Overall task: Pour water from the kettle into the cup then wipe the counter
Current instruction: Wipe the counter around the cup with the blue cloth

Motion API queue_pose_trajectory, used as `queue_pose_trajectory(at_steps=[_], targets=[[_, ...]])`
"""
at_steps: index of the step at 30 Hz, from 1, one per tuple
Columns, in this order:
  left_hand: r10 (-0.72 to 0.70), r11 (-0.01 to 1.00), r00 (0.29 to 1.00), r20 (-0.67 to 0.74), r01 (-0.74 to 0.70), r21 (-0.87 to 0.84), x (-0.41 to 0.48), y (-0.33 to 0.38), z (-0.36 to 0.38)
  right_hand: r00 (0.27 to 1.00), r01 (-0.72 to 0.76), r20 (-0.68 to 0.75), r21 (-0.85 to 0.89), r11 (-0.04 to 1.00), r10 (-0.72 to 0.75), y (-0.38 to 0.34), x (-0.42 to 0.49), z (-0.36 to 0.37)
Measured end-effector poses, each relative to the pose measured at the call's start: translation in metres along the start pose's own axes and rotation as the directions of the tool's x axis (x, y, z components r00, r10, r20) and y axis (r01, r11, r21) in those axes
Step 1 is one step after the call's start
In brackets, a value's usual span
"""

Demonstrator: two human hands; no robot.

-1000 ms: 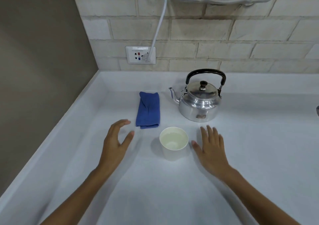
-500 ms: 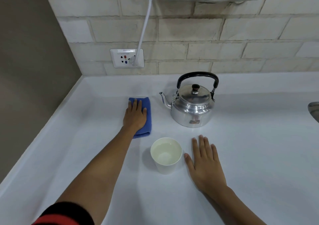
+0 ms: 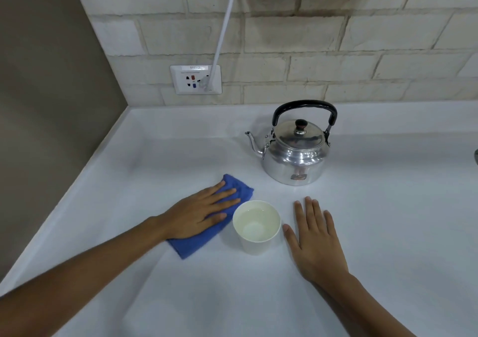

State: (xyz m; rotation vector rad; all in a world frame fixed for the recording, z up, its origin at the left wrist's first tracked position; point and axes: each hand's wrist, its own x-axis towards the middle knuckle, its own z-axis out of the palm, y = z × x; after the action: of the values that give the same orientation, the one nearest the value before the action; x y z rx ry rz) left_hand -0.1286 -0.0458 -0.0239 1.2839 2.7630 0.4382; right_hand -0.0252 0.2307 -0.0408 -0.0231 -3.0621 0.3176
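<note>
Left hand flat on cloth; right hand flat on counter.

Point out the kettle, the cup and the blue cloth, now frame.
kettle (image 3: 294,160): head view, on the shiny metal body.
cup (image 3: 258,243): head view, on the white outer wall.
blue cloth (image 3: 194,246): head view, on the bare near corner, beside the left hand.

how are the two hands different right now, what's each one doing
The left hand lies on the blue cloth, pressing it to the counter; the right hand lies on bare counter with nothing under it. The left hand points diagonally toward the kettle; the right hand points straight toward the wall. The left hand is left of the cup, the right hand on its right. Both are flat, palm down, fingers extended.
</note>
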Motion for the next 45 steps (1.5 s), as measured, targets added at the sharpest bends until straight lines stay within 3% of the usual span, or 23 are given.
queue_pose_trajectory(at_steps=[3,6,8,10,14,18,24,29,32,37,41,45], targets=[[-0.046,0.998,0.999,0.009,0.045,0.053,0.019,-0.007,-0.008,1.0,-0.006,-0.02,-0.011,1.0,0.005,-0.003,0.0,0.0],[-0.293,0.951,0.953,-0.074,0.299,0.083,0.057,0.006,0.003,1.0,-0.013,-0.008,0.011,1.0,0.013,-0.002,0.002,0.002],[-0.361,0.916,0.927,-0.107,0.373,0.146,0.065,0.019,0.009,1.0,-0.011,0.007,0.019,1.0,0.01,0.0,0.002,0.002],[-0.33,0.925,0.939,-0.097,0.342,0.164,0.053,0.034,0.013,1.0,-0.002,0.002,0.014,1.0,0.002,0.002,0.003,0.002],[-0.267,0.962,0.949,-0.165,0.254,-0.097,-0.02,0.062,0.022,1.0,0.007,0.008,-0.002,1.0,-0.007,0.003,0.002,0.001],[-0.331,0.944,0.936,-0.123,0.328,-0.045,-0.089,0.047,0.014,1.0,0.007,-0.001,-0.018,1.0,-0.007,0.002,0.003,0.003],[-0.597,0.795,0.779,-0.191,0.607,-0.008,-0.043,0.064,0.012,1.0,0.009,-0.001,-0.046,0.999,-0.009,0.003,0.004,0.005],[-0.506,0.855,0.823,-0.256,0.517,-0.028,-0.09,0.131,0.045,1.0,0.023,0.008,-0.048,0.999,-0.023,0.006,0.004,0.005],[-0.498,0.862,0.828,-0.256,0.504,-0.048,-0.132,0.135,0.042,1.0,0.018,0.018,-0.039,0.999,-0.018,0.006,0.003,0.004],[-0.682,0.709,0.683,-0.264,0.705,-0.006,-0.101,0.138,0.035,1.0,0.008,0.018,-0.043,0.999,-0.007,0.001,0.002,0.003],[-0.617,0.74,0.734,-0.283,0.664,0.108,-0.083,0.186,0.057,1.0,0.007,0.01,-0.038,0.999,-0.007,0.002,0.003,0.004],[-0.614,0.774,0.752,-0.24,0.634,0.007,-0.075,0.221,0.07,0.999,-0.004,0.046,-0.008,1.0,0.005,0.002,0.002,-0.001]])
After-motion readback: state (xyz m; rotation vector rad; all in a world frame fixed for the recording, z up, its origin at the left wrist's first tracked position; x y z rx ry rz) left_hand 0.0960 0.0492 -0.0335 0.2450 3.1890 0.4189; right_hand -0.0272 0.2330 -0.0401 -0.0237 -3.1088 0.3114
